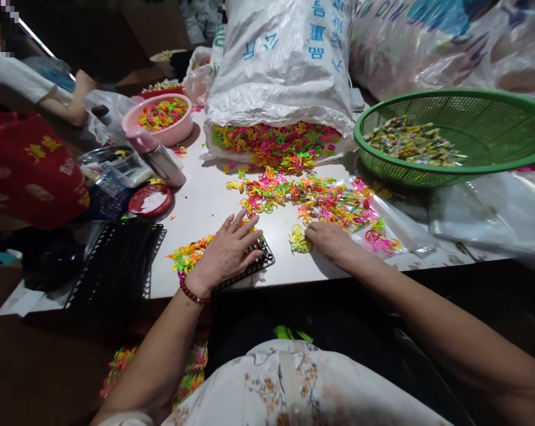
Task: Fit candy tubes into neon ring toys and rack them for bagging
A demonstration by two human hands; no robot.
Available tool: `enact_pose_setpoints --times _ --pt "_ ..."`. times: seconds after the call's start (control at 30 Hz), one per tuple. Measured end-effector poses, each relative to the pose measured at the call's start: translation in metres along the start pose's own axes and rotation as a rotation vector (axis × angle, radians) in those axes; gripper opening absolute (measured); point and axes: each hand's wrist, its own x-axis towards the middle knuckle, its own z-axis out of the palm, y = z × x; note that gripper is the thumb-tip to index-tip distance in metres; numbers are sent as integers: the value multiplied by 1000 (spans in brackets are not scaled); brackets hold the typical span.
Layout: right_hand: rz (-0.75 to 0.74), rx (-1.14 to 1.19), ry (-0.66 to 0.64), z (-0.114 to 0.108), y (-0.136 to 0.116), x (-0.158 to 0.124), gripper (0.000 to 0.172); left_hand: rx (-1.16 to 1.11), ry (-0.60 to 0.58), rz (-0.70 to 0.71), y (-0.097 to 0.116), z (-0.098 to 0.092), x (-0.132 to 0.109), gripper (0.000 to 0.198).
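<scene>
White table bright, space under it dark. Shiny glare on clear plastic. Soft shadow below right hand. Sides stretched, fuzzy.

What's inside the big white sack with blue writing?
Small, brightly coloured plastic pieces lie in the white sack's open mouth and out on the white tabletop. Its walls cover whatever is deeper inside.

White sack, toward the far edge of the table: blue 公斤, 品, 重, 号; right-hand column unclear | Red bag, by the table's left end: yellow 津威; smaller print blurred | Clear bag, past the far right corner: purple DIN; neighbouring letters creased, unreadable
</scene>
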Motion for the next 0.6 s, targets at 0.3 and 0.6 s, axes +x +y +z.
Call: enact_pose_setpoints --times 0.3,0.6 --pt "81 613 243 10 -40 39 18 -20 -23 -13 -2 1 0 57" --pt "310 1274 369 25 -59 57 19 -31 -16 -19 -2 1 1 53"
